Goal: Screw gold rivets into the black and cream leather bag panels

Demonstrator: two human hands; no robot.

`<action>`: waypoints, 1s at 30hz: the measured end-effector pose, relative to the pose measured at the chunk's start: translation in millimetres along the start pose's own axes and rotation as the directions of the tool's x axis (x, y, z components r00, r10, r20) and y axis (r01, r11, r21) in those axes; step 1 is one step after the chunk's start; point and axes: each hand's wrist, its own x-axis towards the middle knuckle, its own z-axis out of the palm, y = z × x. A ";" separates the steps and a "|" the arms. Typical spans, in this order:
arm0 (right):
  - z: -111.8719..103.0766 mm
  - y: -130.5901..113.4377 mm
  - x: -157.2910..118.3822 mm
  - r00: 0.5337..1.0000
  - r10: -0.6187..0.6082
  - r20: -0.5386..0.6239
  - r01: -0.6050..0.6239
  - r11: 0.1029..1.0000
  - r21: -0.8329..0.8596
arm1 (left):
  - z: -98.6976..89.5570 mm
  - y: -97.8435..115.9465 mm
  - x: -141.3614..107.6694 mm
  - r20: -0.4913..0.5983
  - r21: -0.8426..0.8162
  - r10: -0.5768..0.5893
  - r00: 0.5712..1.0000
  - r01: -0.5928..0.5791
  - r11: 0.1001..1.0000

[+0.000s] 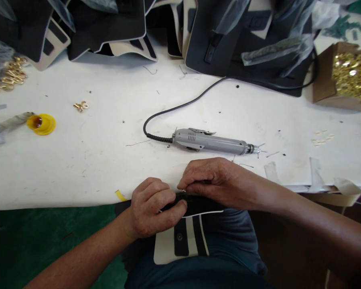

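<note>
My left hand (156, 206) grips a black leather-like panel (203, 204) at the table's front edge, thumb on top and fingers curled at its far side. The panel has a pale edge. Below it, over my lap, hangs a cream flap (165, 249) with dark strips and a small round metal fitting (179, 237). My right hand (210, 178) is closed in a pinch at the panel's upper edge. A small shiny gold-coloured metal piece (184, 190) shows at its fingertips; its exact kind is hidden. A grey electric screwdriver (210, 142) lies just beyond my hands.
The screwdriver's black cable (180, 106) curves back across the white table (108, 160). Black panels (108, 24) line the back. A cardboard box (325, 82) of gold-coloured pieces stands right. At left are a yellow cup (48, 125), loose gold fittings (81, 106) and a fitting pile (15, 76).
</note>
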 end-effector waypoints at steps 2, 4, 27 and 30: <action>-3.3 -1.8 0.7 0.999 0.021 0.027 -0.021 1.000 0.016 | -0.6 -0.6 0.4 0.015 0.003 0.017 1.000 -0.017 1.000; -5.1 -1.9 1.2 0.998 0.051 0.031 -0.051 0.999 0.014 | -1.2 -1.1 0.8 0.027 0.009 0.029 0.999 -0.029 1.000; -9.1 -5.3 5.1 0.989 0.084 0.121 -0.070 0.990 -0.119 | -1.2 -2.5 -0.5 0.027 0.011 0.083 0.996 -0.084 0.996; -7.6 -5.8 5.1 0.989 0.093 0.117 -0.072 0.983 -0.167 | -1.9 -4.2 1.2 0.022 0.002 0.092 0.996 -0.092 0.996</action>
